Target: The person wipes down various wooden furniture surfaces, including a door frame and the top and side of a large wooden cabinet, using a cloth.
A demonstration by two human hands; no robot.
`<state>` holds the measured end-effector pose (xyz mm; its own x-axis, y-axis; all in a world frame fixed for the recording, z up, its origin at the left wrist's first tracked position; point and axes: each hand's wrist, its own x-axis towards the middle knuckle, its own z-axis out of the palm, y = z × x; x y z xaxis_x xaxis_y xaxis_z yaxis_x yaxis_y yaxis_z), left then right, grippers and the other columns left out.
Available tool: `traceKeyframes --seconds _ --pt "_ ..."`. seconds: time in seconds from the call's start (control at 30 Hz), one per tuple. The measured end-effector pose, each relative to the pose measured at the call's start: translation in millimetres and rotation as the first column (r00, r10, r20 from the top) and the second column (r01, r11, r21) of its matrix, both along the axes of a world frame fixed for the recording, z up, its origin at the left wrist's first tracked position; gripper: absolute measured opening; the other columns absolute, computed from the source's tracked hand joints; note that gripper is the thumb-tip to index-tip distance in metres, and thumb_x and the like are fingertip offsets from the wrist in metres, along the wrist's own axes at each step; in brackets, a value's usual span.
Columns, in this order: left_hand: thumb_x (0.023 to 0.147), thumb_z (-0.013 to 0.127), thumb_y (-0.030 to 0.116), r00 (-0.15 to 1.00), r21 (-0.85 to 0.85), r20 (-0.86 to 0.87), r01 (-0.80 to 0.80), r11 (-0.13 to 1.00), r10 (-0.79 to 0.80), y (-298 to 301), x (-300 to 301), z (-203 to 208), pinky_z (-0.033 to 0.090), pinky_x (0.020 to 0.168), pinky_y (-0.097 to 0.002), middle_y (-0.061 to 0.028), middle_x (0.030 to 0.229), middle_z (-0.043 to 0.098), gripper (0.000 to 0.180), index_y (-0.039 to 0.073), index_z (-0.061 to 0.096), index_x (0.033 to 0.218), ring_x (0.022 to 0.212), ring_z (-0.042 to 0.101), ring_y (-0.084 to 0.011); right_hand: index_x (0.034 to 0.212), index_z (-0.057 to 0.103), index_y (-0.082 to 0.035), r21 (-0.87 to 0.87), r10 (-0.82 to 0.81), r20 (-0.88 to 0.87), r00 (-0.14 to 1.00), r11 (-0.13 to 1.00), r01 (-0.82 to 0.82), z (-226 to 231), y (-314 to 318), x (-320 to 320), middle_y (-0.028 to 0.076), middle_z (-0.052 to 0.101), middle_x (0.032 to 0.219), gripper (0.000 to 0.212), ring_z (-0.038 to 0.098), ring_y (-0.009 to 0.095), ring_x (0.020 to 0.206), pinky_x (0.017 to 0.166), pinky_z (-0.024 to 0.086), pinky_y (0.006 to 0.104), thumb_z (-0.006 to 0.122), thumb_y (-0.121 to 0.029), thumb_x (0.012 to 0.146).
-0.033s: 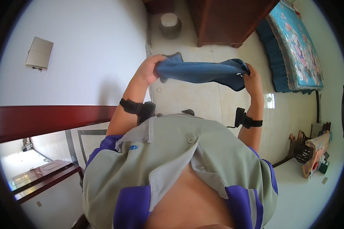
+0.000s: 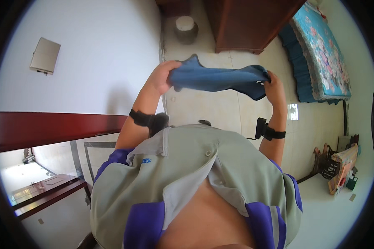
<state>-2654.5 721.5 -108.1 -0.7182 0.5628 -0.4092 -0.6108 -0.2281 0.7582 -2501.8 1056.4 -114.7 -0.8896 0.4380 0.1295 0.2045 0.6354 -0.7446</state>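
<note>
A length of blue cloth [image 2: 220, 79] with a dark edge is stretched between my two hands in front of my body, above the floor. Its left end is closed in my left hand [image 2: 162, 77], and a loose corner sticks up beside those fingers. At the other end, my right hand [image 2: 274, 87] pinches the bunched cloth, where a small white spot shows near the fingers. The cloth hangs in folds, so whether it is a garment or a towel cannot be made out. Each forearm wears a black strap with a small device.
A white wall with a metal box [image 2: 45, 56] rises at the left, above a dark red door frame [image 2: 58, 126]. Ahead stand a grey bin [image 2: 186, 35] and a brown wooden cabinet [image 2: 253, 25]. A flowered bed [image 2: 320, 54] is at the far right, with a cluttered chair [image 2: 330, 159] nearer.
The cloth's loose corner by my left hand stands slightly higher. Both hands keep their hold in nearly the same place.
</note>
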Motion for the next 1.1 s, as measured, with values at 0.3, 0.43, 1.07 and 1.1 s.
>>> traceKeyframes --seconds 0.3,0.43,1.07,1.1 --pt "0.091 0.053 0.024 0.615 0.278 -0.702 -0.228 0.933 0.36 -107 87 102 0.038 0.061 -0.0239 -0.0005 0.074 0.054 0.026 0.001 0.061 0.083 0.068 0.047 -0.0083 0.118 0.056 -0.002 -0.221 0.376 -0.024 0.926 0.902 -0.372 53 -99 -38 0.012 0.064 0.103 0.039 0.06 0.022 0.096 0.085 0.046 0.0319 0.053 -0.001 0.079" --pt "0.09 0.047 0.036 0.253 0.451 -0.719 -0.539 0.712 0.647 -187 110 96 0.044 0.087 -0.039 -0.0134 0.109 0.059 0.044 -0.003 0.054 0.11 0.099 0.056 -0.0256 0.121 0.053 -0.004 -0.719 0.522 -0.179 0.834 0.509 -0.473 72 -170 -78 0.005 0.061 0.107 0.042 0.058 0.017 0.097 0.084 0.048 0.0293 0.052 0.005 0.08" --pt "0.08 0.063 0.026 -0.529 0.243 -0.717 -0.8 0.549 -0.453 -265 87 108 0.036 0.099 -0.0444 -0.0186 0.108 0.058 0.047 -0.006 0.054 0.113 0.101 0.055 -0.0341 0.136 0.032 -0.01 0.388 0.532 -0.837 0.129 0.742 -0.547 118 -392 -75 0.024 0.032 0.131 0.088 0.038 0.039 0.122 0.099 0.033 0.0469 0.08 -0.019 0.063" --pt "0.079 0.064 0.025 -0.502 0.216 -0.75 -0.801 0.558 -0.43 -265 88 104 0.035 0.099 -0.0449 -0.0162 0.106 0.059 0.042 -0.003 0.057 0.11 0.098 0.056 -0.0327 0.134 0.034 -0.011 0.383 0.496 -0.858 0.133 0.79 -0.478 112 -399 -78 0.023 0.034 0.127 0.086 0.041 0.037 0.116 0.095 0.035 0.0457 0.079 -0.015 0.061"
